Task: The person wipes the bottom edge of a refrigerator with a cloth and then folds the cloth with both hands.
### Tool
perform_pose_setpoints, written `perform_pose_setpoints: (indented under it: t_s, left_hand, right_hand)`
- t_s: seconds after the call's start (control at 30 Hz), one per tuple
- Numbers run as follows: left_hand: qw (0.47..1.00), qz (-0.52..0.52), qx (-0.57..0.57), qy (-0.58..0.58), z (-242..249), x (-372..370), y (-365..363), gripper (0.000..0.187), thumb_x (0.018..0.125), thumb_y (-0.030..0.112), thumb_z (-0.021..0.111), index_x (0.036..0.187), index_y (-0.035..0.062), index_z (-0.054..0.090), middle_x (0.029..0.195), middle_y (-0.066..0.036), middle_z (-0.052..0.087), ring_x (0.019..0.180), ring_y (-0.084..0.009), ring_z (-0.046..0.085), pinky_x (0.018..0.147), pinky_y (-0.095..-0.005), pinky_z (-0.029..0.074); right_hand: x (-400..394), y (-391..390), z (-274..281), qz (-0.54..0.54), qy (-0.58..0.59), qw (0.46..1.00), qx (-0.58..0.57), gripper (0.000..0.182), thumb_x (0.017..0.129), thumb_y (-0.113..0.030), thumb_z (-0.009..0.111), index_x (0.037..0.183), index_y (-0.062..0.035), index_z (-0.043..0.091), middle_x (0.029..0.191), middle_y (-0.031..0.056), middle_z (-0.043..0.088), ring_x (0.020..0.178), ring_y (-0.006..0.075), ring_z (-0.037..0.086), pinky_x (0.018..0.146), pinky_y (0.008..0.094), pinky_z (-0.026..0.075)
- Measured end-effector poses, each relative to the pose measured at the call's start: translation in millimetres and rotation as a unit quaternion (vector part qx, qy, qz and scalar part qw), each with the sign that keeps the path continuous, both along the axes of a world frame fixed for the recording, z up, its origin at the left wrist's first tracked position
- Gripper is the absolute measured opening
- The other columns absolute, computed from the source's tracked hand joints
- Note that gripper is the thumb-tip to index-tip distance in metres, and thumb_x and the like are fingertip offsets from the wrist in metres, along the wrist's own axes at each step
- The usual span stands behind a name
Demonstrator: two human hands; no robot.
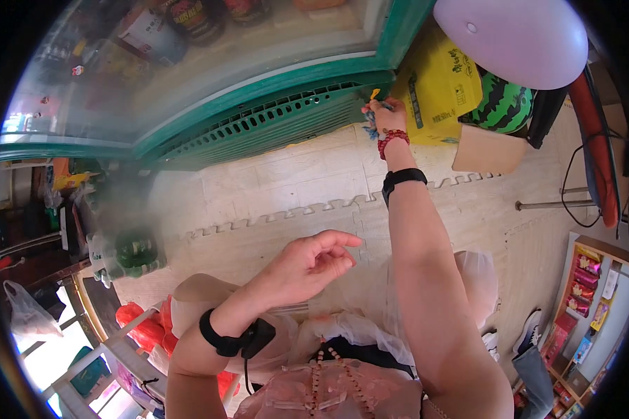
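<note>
My right hand (390, 117) reaches forward to the lower edge of the green-framed cabinet (293, 105), with a red bead bracelet and a black band on that arm. Its fingers are closed around a small blue, crumpled bundle (372, 127); a yellow tip (375, 93) shows just above them. What the bundle is made of is too small to tell. Beside that hand stands a yellow cardboard box (437, 91). Above my lap, my left hand (314, 264) hangs in the air, thumb and index finger apart and the other fingers loosely bent, holding nothing.
Pale interlocking floor mats (272, 188) lie below. At right are a watermelon-patterned ball (503, 105), a lilac balloon (517, 38), a black cable and a shelf of packaged goods (587, 307). A green bottle (134, 251) and a white rack (112, 356) are at left.
</note>
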State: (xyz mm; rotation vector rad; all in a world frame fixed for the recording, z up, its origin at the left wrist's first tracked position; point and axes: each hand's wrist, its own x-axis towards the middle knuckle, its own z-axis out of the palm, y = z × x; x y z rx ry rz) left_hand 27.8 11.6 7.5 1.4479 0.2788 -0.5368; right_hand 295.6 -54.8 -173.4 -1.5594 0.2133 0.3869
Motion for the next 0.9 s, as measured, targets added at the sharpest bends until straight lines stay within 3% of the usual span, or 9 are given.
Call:
perform_pose_setpoints:
  t_s: [0.43, 0.5, 0.57, 0.73, 0.8, 0.9]
  left_hand:
    - [1.000, -0.019, -0.012, 0.010, -10, 11, 5, 0.029, 0.087, 0.013, 0.052, 0.114, 0.0067, 0.050, 0.087, -0.005, 0.060, 0.074, -0.0082, 0.053, 0.069, -0.0220, 0.044]
    - [1.000, -0.019, -0.013, 0.015, -9, 12, 5, 0.028, 0.087, 0.013, 0.052, 0.114, 0.0068, 0.050, 0.087, -0.005, 0.060, 0.075, -0.0082, 0.053, 0.069, -0.0221, 0.044]
    - [1.000, -0.019, -0.011, 0.019, -9, 13, 4, 0.028, 0.087, 0.013, 0.052, 0.114, 0.0068, 0.050, 0.087, -0.005, 0.060, 0.075, -0.0081, 0.053, 0.069, -0.0222, 0.044]
    - [1.000, -0.007, -0.021, 0.015, -9, 8, -2, 0.028, 0.086, 0.012, 0.052, 0.113, 0.0065, 0.050, 0.087, -0.005, 0.059, 0.077, -0.0084, 0.053, 0.070, -0.0224, 0.044]
    - [1.000, -0.008, -0.017, 0.012, -5, 5, -1, 0.028, 0.087, 0.013, 0.052, 0.115, 0.0069, 0.050, 0.089, -0.004, 0.059, 0.078, -0.0068, 0.052, 0.070, -0.0209, 0.043]
    - [1.000, 0.000, -0.013, 0.006, 0, 2, 0, 0.029, 0.087, 0.013, 0.053, 0.115, 0.0071, 0.050, 0.089, -0.004, 0.059, 0.078, -0.0067, 0.052, 0.069, -0.0210, 0.043]
  right_hand:
    - [16, 5, -6, -0.011, 0.047, 0.999, 0.015, 0.006, 0.077, 0.004, 0.054, 0.081, 0.0066, 0.052, 0.070, 0.0131, 0.061, 0.060, 0.0192, 0.061, 0.054, 0.0274, 0.047]
    - [24, 5, -15, 0.013, 0.059, 0.997, -0.042, 0.004, 0.076, 0.006, 0.052, 0.079, 0.0075, 0.053, 0.071, 0.0140, 0.061, 0.058, 0.0202, 0.061, 0.054, 0.0275, 0.047]
    - [35, 6, -40, 0.011, 0.051, 0.997, -0.059, 0.006, 0.075, 0.008, 0.052, 0.081, 0.0081, 0.053, 0.072, 0.0146, 0.061, 0.058, 0.0209, 0.061, 0.054, 0.0281, 0.048]
    - [22, 5, -21, 0.037, 0.014, 0.994, -0.102, 0.014, 0.074, 0.010, 0.053, 0.087, 0.0094, 0.050, 0.075, 0.0165, 0.061, 0.060, 0.0224, 0.061, 0.055, 0.0296, 0.049]
    - [10, 1, -13, -0.001, 0.012, 0.998, 0.065, 0.021, 0.075, 0.009, 0.054, 0.094, 0.0096, 0.046, 0.078, 0.0173, 0.061, 0.063, 0.0224, 0.061, 0.057, 0.0301, 0.049]
    - [4, 0, -4, -0.001, -0.002, 0.998, 0.056, 0.024, 0.077, 0.006, 0.056, 0.097, 0.0082, 0.044, 0.080, 0.0165, 0.061, 0.065, 0.0208, 0.062, 0.059, 0.0292, 0.049]
